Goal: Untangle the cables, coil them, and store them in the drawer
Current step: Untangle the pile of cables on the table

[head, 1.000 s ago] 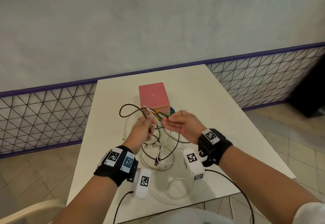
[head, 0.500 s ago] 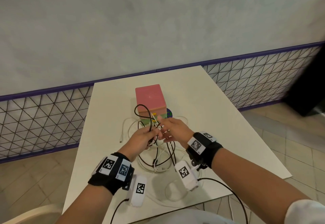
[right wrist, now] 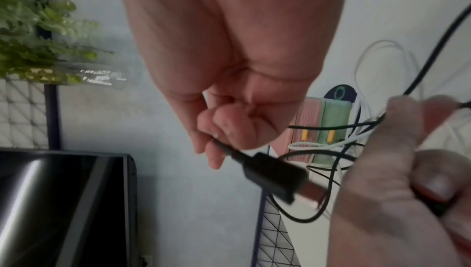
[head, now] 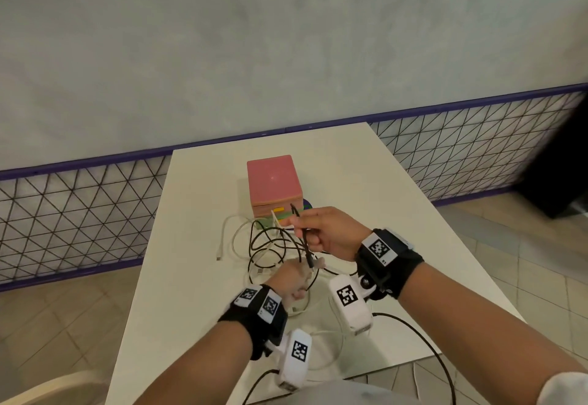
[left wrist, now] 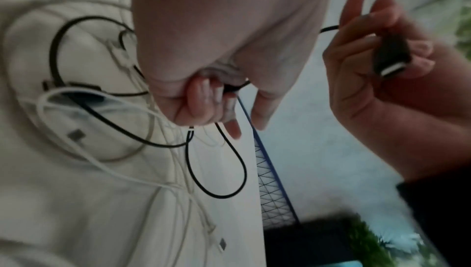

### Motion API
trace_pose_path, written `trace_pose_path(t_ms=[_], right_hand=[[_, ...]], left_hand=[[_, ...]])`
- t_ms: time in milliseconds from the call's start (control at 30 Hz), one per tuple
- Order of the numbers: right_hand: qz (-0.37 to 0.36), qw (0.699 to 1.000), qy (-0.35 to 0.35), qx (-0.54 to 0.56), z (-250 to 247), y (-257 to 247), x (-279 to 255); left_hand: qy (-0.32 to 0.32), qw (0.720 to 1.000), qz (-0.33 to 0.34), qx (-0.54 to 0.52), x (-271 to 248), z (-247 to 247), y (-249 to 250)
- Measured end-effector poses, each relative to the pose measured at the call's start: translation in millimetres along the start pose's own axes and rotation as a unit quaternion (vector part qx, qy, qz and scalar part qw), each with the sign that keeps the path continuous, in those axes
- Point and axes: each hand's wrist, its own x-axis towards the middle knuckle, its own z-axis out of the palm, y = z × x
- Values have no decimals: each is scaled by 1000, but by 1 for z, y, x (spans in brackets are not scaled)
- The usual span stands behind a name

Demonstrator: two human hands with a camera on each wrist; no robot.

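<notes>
Head view: one black cable (head: 273,242), at least two white cables (head: 237,232) tangled on table (head: 197,277), in front of one pink drawer box (head: 273,181). Right hand (head: 327,232) raised, fingers curled, pinching black cable just behind USB plug (right wrist: 277,176). Left hand (head: 294,279) lower, near table, fist closed round same cable further along. Drawer fronts mostly hidden; contents cannot tell.

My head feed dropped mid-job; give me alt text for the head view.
Both hands grip a thin black cable: right hand raised near its end, left hand lower, above tangled black and white cables on a white table before a pink drawer box.
</notes>
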Motion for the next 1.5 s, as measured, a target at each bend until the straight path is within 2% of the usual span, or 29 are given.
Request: trace_pose_path(t_ms=[100, 200, 233, 300, 367, 433, 533, 567, 600, 633, 700, 733, 767, 800, 867, 933, 1000, 1033, 1067, 1133, 1167, 1200, 1233, 1266, 1366, 1433, 1500], right_hand=[[3, 999, 19, 31, -11, -3, -4], [2, 999, 39, 27, -20, -3, -7], [10, 999, 43, 18, -21, -3, -7], [16, 998, 62, -18, -20, -3, -1], [-3, 988, 107, -108, -19, -4, 6], [-23, 985, 109, -130, -16, -9, 9], [1, 996, 84, -28, -20, -7, 12], [9, 994, 90, -60, -24, -1, 15], [18, 983, 96, -153, -29, 10, 18], [33, 952, 95, -288, -36, 25, 22], [104, 827, 54, -549, -49, 61, 26], [144, 771, 26, -620, -55, 78, 25], [176, 738, 4, -651, -59, 90, 23], [200, 735, 6, -648, -66, 100, 21], [209, 754, 48, -621, -80, 105, 20], [150, 782, 121, -593, -89, 95, 22], [-11, 848, 211, -486, -81, 67, 24], [-114, 875, 233, -408, -68, 46, 20], [-211, 883, 242, -343, -53, 20, 15], [-349, 856, 233, -302, -23, -28, 4], [-394, 833, 218, -322, -11, -46, 0], [-417, 809, 200, -364, -2, -57, -2], [-412, 793, 176, -413, 6, -63, -3], [-383, 791, 150, -452, 9, -63, -1], [-323, 821, 122, -455, 1, -36, 18], [-252, 865, 134, -412, -14, -6, 34], [-104, 910, 116, -385, -36, 29, 45]], left_hand=[[39, 994, 17, -102, -2, -6, 12], [-12, 985, 62, -160, -16, -14, 33], [-26, 987, 80, -135, -23, -15, 40], [-20, 992, 120, -15, -37, -14, 55], [-9, 985, 155, 70, -43, -16, 70], [-7, 980, 181, 83, -48, -26, 85], [-5, 973, 213, 90, -59, -42, 106], [2, 969, 229, 91, -65, -45, 113], [16, 964, 248, 93, -71, -48, 121], [33, 958, 269, 91, -77, -51, 129], [48, 946, 315, 62, -91, -55, 150], [44, 939, 338, 37, -100, -57, 161], [42, 931, 363, 9, -109, -60, 173], [43, 921, 387, -18, -118, -62, 184], [49, 905, 420, -42, -133, -68, 202], [61, 913, 404, -8, -136, -69, 208], [102, 928, 335, 125, -130, -62, 205], [134, 916, 296, 234, -125, -56, 199], [173, 880, 269, 352, -119, -50, 191], [218, 782, 255, 525, -108, -42, 175], [214, 763, 254, 555, -109, -37, 171], [198, 765, 254, 558, -109, -34, 169], [178, 778, 259, 545, -110, -32, 170], [159, 797, 266, 518, -112, -29, 173], [132, 862, 291, 394, -123, -28, 184], [150, 908, 301, 249, -132, -34, 195], [131, 929, 335, 90, -143, -46, 206]])
